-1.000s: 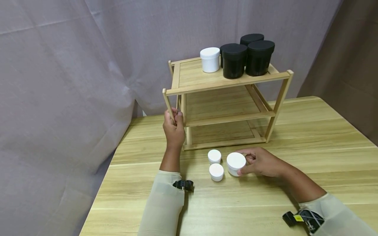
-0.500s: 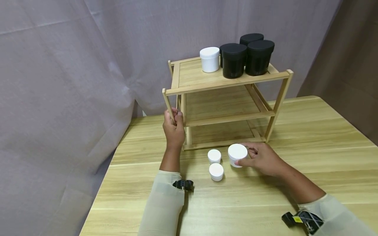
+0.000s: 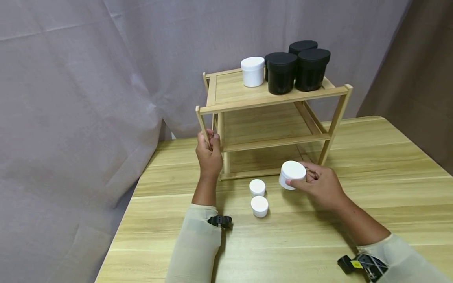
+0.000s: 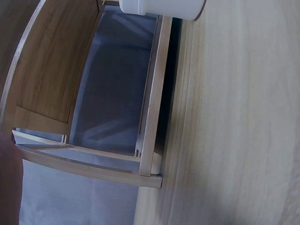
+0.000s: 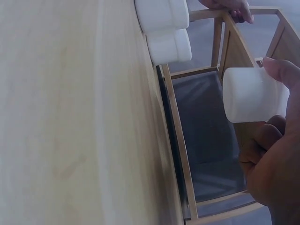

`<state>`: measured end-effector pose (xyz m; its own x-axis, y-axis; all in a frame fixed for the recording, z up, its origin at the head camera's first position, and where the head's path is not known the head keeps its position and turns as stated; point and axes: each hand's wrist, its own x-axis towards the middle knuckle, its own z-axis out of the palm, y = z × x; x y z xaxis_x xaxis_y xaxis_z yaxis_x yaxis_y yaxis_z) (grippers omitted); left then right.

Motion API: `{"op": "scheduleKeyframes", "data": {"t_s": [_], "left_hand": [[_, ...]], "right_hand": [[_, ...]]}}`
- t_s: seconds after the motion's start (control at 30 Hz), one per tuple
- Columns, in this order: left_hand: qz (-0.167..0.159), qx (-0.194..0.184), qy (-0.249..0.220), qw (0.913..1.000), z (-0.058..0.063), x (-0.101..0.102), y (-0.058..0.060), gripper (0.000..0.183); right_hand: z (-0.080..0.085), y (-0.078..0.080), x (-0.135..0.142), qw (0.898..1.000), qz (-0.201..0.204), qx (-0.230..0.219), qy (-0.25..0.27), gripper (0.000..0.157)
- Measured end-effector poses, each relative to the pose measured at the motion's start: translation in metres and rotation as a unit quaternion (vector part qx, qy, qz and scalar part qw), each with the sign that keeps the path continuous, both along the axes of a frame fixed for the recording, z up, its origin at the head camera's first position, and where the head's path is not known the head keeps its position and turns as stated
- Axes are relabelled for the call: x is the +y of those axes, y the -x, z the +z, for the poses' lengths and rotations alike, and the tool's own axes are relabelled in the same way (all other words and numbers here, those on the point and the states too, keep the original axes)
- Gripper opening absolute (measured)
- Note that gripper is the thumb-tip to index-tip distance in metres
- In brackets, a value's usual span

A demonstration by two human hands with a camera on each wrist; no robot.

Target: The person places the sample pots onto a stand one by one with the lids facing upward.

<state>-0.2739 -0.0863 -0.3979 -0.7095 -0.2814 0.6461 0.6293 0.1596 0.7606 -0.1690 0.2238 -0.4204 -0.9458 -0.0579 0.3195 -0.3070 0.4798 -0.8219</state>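
My right hand pinches a white lidded jar between thumb and fingers, in front of the shelf's lowest tier. In the right wrist view that jar hangs clear of the tabletop. My left hand grips the front left post of the wooden shelf rack; in the left wrist view only part of the hand shows at the edge. Two smaller white jars, a rear one and a nearer one, stand on the table between my forearms.
On the rack's top tier stand a taller white jar and several black jars. The rack rests on a wooden table. A grey curtain hangs behind and to the left.
My right hand has lifted the larger white jar and carried it away from me and slightly right, toward the rack. The left hand keeps its grip on the post.
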Motion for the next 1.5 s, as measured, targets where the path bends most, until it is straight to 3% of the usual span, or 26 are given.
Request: {"op": "scheduleKeyframes", "data": {"t_s": [0.4,0.7,0.9,1.13,1.33,1.5], "left_hand": [[-0.001,0.001,0.004,1.0000,-0.002,0.000,0.001,0.014],[-0.011,0.002,0.007,0.9999,0.000,0.002,0.002,0.016],[0.003,-0.006,0.003,1.0000,-0.002,0.000,0.002,0.015],[0.002,-0.004,0.004,1.0000,-0.002,0.000,0.002,0.015],[0.007,0.001,0.007,1.0000,0.000,0.000,0.002,0.016],[0.004,0.000,0.003,1.0000,0.000,0.001,0.003,0.014]], "right_hand": [[0.004,-0.006,-0.004,0.997,-0.033,0.059,0.041,0.059],[0.008,-0.011,-0.007,0.993,-0.032,0.089,0.065,0.059],[0.013,-0.013,-0.011,0.992,-0.015,0.103,0.075,0.057],[0.026,-0.019,-0.017,0.991,-0.026,0.125,0.030,0.056],[0.038,-0.020,-0.019,0.992,-0.049,0.117,-0.012,0.056],[0.045,-0.020,-0.020,0.990,-0.044,0.126,-0.034,0.057]]}}
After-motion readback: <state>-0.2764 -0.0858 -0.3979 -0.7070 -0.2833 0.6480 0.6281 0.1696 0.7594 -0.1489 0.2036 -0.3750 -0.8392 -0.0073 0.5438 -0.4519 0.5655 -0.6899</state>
